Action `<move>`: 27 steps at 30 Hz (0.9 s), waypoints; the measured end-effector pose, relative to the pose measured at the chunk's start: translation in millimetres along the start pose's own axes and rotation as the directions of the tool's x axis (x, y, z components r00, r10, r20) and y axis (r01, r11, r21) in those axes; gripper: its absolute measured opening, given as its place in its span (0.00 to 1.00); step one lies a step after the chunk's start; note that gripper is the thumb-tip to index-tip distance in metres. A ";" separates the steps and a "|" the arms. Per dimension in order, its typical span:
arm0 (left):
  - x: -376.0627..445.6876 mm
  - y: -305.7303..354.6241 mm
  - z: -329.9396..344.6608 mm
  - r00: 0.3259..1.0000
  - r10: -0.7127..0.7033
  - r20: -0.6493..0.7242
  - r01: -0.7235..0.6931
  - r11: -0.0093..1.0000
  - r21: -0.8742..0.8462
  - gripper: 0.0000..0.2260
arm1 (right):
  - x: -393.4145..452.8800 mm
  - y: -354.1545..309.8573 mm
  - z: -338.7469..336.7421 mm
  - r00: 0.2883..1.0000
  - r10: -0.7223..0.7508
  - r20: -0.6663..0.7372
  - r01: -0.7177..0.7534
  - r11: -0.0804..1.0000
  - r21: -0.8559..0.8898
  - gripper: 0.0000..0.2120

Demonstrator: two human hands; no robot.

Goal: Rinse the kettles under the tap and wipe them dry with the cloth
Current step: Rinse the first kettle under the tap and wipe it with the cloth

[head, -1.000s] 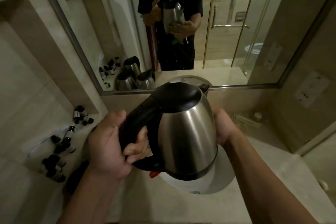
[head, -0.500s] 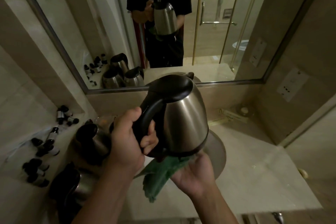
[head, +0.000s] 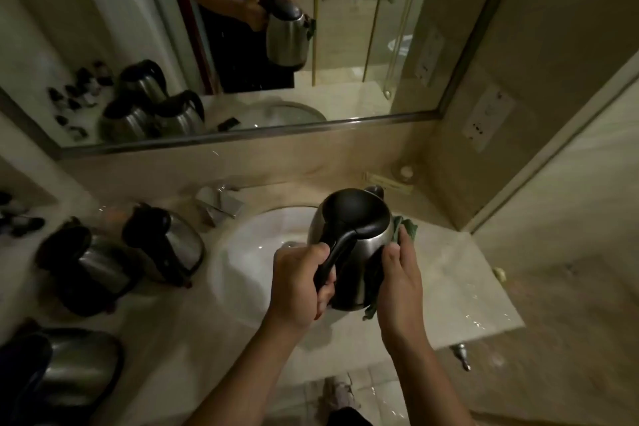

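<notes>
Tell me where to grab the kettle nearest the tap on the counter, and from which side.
Take that kettle by its black loop handle, coming from the front, the person's side. It looks tipped over, handle facing the counter's front edge; the steel body is rounded and probably slippery. The tap stands behind it.

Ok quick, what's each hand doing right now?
Left hand: closed around the kettle handle, holding it over the sink.
Right hand: pressing the green cloth against the kettle's side.
</notes>
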State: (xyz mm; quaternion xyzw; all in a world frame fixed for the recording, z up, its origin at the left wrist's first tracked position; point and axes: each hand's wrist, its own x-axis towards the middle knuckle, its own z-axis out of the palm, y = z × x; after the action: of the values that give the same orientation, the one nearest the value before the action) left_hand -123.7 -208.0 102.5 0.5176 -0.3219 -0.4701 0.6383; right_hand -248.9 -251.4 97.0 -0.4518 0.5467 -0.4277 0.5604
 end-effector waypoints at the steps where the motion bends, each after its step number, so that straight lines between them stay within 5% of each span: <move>1: 4.0 -14.0 8.0 0.999 -0.032 0.001 0.032 0.999 -0.020 0.25 | 8.2 6.9 -9.0 1.000 0.013 -0.011 -0.013 1.000 -0.015 0.30; 11: 52.3 -129.6 68.3 0.964 -0.259 -0.056 0.255 0.964 -0.071 0.19 | 68.2 60.8 -70.5 0.993 0.084 -0.088 -0.116 0.875 -0.470 0.28; 23: 169.0 -193.3 127.2 0.961 -0.267 -0.072 0.275 0.952 0.136 0.15 | 184.4 79.5 -93.6 0.998 0.008 -0.057 -0.040 0.799 -0.599 0.37; 27: 205.0 -201.4 153.4 0.942 -0.318 -0.106 0.329 0.937 0.115 0.14 | 216.6 86.2 -114.4 0.992 0.107 -0.067 -0.126 0.778 -0.615 0.36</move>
State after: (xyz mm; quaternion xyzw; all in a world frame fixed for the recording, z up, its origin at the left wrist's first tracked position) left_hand -243.3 -458.7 -67.7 0.6241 -0.2349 -0.5238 0.5301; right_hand -356.5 -447.2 -35.3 -0.5696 0.6911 -0.1961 0.3994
